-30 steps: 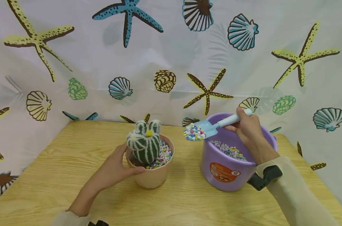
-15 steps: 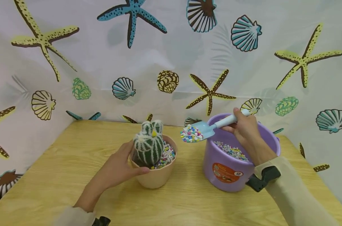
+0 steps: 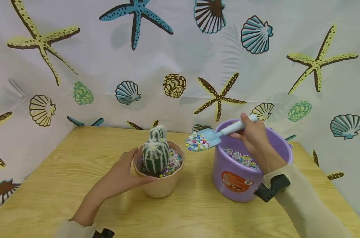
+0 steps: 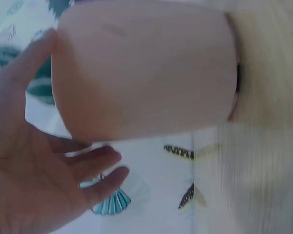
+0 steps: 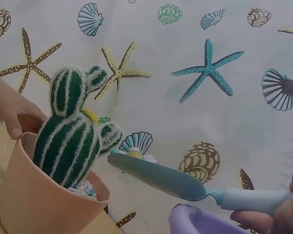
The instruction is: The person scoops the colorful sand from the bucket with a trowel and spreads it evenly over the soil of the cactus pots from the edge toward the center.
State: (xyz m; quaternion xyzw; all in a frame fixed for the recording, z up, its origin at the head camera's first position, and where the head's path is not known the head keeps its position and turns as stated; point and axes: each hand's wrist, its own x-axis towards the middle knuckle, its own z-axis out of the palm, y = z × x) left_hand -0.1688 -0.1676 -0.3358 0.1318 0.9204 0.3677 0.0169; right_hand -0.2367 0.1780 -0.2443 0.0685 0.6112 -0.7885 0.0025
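My left hand (image 3: 120, 175) holds the rim of a peach flowerpot (image 3: 163, 188), thumb in front and fingers at its left side. In the pot stands a green cactus (image 3: 156, 158) with white fuzzy stripes, and multicoloured pebbles cover part of the surface around it. My right hand (image 3: 254, 137) grips the white handle of a light blue trowel (image 3: 211, 135). Small coloured pebbles (image 3: 197, 142) are heaped on its blade, which hangs between the pot and a purple bucket (image 3: 233, 172). From the right wrist view, the trowel tip is apart from the pot.
More coloured pebbles (image 3: 241, 158) lie inside the bucket, below my right hand. Both containers stand on a wooden table (image 3: 192, 211). A white cloth (image 3: 168, 53) printed with starfish and shells closes off the back and sides.
The pot with the cactus has turned, so the yellow flower no longer shows in the head view. The loaded trowel has moved slightly left, towards the pot.
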